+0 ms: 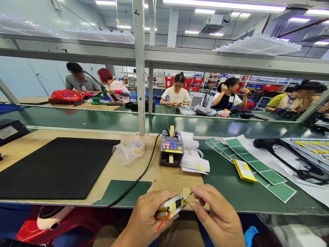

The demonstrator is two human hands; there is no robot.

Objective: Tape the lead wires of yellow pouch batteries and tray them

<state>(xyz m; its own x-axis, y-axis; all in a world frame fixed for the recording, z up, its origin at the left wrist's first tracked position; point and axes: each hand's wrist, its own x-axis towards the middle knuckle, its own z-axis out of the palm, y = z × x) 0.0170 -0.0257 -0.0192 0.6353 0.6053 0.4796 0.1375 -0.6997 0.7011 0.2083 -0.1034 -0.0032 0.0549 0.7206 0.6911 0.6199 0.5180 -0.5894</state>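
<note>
My left hand (151, 212) is closed around a battery pack (174, 205) with silvery sides, held just over the table's front edge. Pieces of pale yellow tape (186, 193) are on the end of the pack, and one stands up from it. A red wire (162, 221) hangs from the pack toward me. At the pack's right end, the thumb and forefinger of my right hand (218, 212) pinch at the tape. A thin dark line, perhaps a wire, shows by those fingertips; the exact grip is partly hidden.
A tape dispenser (171, 149) stands ahead, its black cable (138, 178) crossing the table. Left lies a black mat (56, 168) and a bagged tape roll (136, 147). Right are a yellow battery (244, 170), green label sheets (279, 190) and a black frame (290, 161). Co-workers sit beyond.
</note>
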